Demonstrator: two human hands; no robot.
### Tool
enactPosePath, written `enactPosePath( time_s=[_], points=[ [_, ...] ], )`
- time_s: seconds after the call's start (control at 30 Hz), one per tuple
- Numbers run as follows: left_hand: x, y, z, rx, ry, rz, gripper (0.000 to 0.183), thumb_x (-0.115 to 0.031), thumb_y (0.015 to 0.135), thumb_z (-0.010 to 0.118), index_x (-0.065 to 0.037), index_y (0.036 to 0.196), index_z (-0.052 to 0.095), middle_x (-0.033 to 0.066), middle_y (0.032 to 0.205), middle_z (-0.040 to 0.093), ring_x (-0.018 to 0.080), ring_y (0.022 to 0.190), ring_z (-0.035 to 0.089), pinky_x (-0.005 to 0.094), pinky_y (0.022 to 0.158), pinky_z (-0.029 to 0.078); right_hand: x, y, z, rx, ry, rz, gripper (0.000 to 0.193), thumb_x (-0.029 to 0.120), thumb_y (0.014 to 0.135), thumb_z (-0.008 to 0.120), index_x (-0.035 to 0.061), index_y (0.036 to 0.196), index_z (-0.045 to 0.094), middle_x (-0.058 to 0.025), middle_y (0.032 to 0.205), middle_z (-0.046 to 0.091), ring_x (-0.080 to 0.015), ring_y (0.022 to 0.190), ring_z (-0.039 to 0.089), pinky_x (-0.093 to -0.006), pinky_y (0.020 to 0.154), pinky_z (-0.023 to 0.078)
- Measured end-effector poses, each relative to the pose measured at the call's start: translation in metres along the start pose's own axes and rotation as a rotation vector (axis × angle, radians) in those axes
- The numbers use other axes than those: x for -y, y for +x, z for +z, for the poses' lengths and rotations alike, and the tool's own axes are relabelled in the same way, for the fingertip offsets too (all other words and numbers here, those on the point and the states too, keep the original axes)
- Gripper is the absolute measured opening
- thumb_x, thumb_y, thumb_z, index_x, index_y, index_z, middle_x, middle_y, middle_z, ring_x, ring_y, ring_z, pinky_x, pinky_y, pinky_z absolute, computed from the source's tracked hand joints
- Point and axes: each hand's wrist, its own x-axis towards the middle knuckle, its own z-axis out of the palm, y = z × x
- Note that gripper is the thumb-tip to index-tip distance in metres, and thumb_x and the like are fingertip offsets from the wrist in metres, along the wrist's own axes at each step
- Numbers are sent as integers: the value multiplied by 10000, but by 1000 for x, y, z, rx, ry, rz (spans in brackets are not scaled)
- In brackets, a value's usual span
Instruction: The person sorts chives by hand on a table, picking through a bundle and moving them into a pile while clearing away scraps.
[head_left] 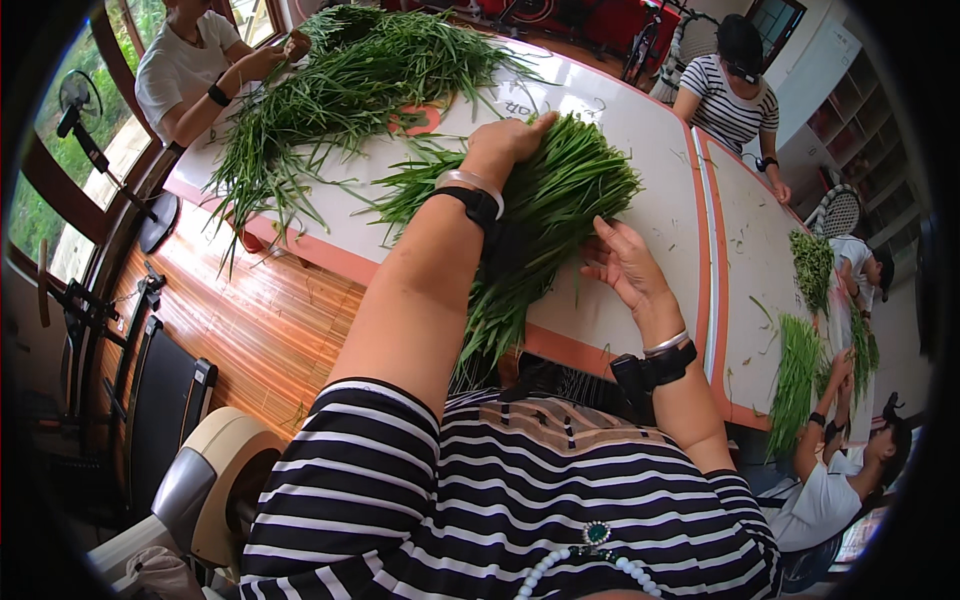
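Note:
A thick bunch of long green garlic chives [560, 200] rests on the white table, its loose leaves trailing over the near edge. At the bunch's far left side, my left hand [505, 145] grips it, the thumb side turned toward the far right and some fingers hidden by the leaves. My right hand [632, 268] is at the bunch's near right side, palm turned toward it. Its fingers are apart and slightly bent, next to the leaves and holding nothing.
A large heap of the same greens [370, 75] covers the table's far left, by a person in white [185, 75]. Across the table stands a person in stripes [735, 95]. More greens [797, 375] lie at the right, near other people. The table's orange edge [570, 345] is close to me.

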Motion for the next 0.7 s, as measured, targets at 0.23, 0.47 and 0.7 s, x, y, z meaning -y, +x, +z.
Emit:
enactPosePath(
  time_s=[0.23,0.47,0.7],
  points=[
    [56,17,-23,29,-91,238,1013,-790,904,221,69,1386,456,285,1409,478,372,1307,482,398,1092,347,-15,-21,-28,-32,-44,-55,718,371,941,641,24,1475,309,-100,1329,530,-184,1043,605,-312,656,574],
    [100,-48,-52,-285,-442,265,498,-419,985,571,49,1130,661,129,1045,705,190,939,671,300,880,495,-15,-56,-45,-223,-229,-122,469,225,968,593,-11,1353,468,-111,1096,677,-124,880,629,-227,591,505],
    [43,-123,-24,-560,-87,759,129,6,767,734,-53,880,715,70,829,571,206,726,624,320,655,504,-53,-72,-64,-213,-329,-221,211,72,959,565,-31,1139,601,-87,934,689,-64,703,588,-166,529,443]
  ],
)
